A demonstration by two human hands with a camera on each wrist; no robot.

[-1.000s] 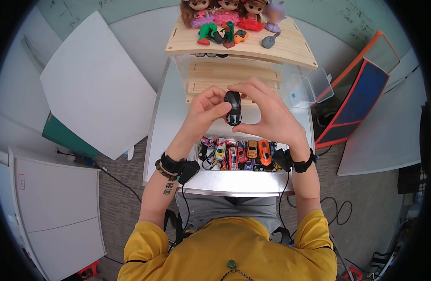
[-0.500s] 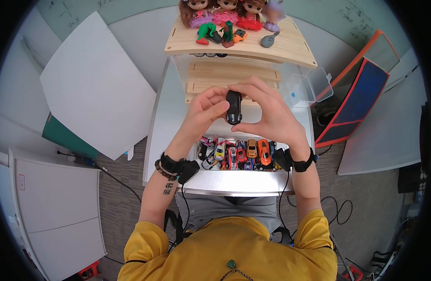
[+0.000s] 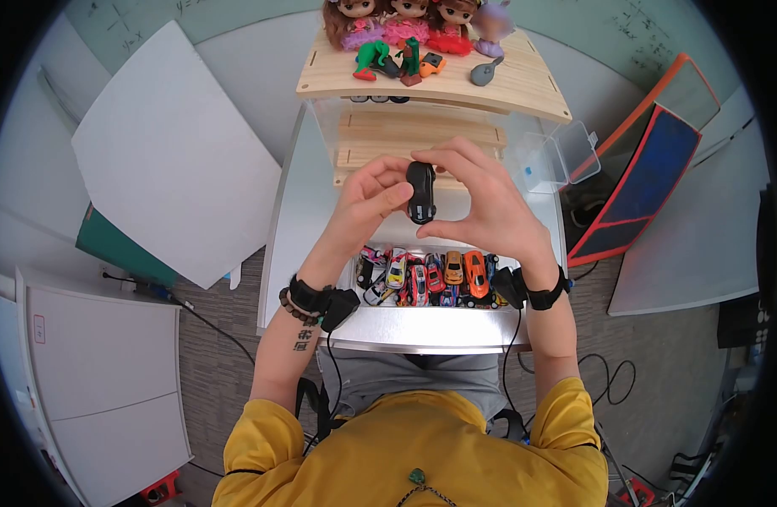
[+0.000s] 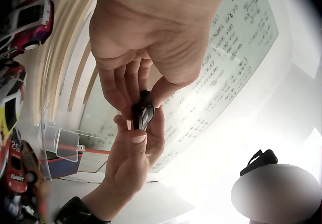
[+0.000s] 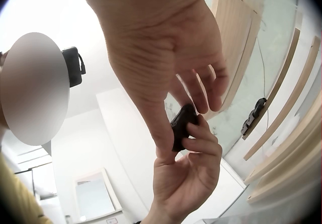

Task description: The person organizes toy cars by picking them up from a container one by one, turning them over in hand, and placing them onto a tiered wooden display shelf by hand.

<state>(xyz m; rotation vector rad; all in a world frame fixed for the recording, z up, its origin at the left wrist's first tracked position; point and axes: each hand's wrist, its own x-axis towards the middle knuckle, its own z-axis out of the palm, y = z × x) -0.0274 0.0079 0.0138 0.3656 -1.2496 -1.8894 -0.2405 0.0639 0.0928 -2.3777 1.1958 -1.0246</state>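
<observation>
A small black toy car (image 3: 421,193) is held up between both hands above the table, its long side running toward the person in the head view. My left hand (image 3: 373,196) pinches it from the left, thumb on top and fingers behind. From the right, my right hand (image 3: 483,198) spans its length, index fingertip at the far end and thumb at the near end. The left wrist view shows the car (image 4: 144,114) edge-on amid the fingertips. Below the hands, a clear tray (image 3: 380,306) holds several colourful toy cars, among them an orange car (image 3: 476,274).
Behind the hands stands a wooden shelf (image 3: 540,89) with clear sides, dolls (image 3: 409,29) and small toy figures on its top board. A clear plastic box (image 3: 547,165) with its lid raised is at the right. Cables (image 3: 508,372) hang from both wrist cameras.
The black car has rolled a little in the fingers, so its roof shows less and wheels show along its right side. Both hands stay nearly in place.
</observation>
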